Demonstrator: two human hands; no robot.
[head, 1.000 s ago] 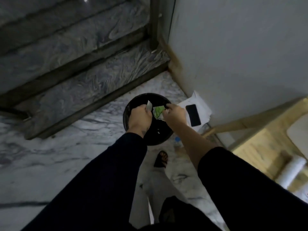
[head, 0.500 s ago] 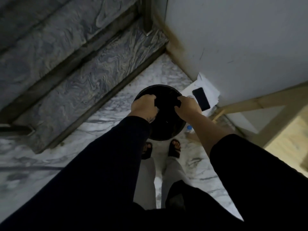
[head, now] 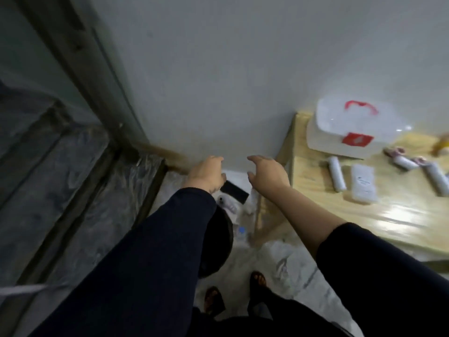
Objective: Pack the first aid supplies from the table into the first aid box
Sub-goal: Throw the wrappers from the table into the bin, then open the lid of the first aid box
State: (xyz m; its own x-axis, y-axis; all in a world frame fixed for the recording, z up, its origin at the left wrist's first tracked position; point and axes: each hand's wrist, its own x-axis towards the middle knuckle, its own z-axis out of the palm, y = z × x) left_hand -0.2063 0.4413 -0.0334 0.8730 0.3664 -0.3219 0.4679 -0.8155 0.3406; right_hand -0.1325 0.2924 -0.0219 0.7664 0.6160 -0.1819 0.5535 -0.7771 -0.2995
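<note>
A white first aid box (head: 340,132) with a red handle and red label stands closed at the back of the wooden table (head: 315,190) on the right. In front of it lie white bandage rolls (head: 336,176), a flat white packet (head: 363,183) and more rolls (head: 435,176). My left hand (head: 206,172) and my right hand (head: 267,172) hang empty in front of the wall, left of the table, fingers loosely spread. Both are well apart from the supplies.
A black round bin (head: 216,242) stands on the marble floor beneath my left arm. A black phone (head: 234,192) lies on white paper by the wall, with a small bottle (head: 240,232) beside the table leg. Marble steps rise at left.
My hands dropped the green wrapper scraps into the bin, came off its rim and rose empty. The view swung right, bringing the table and box into sight.
</note>
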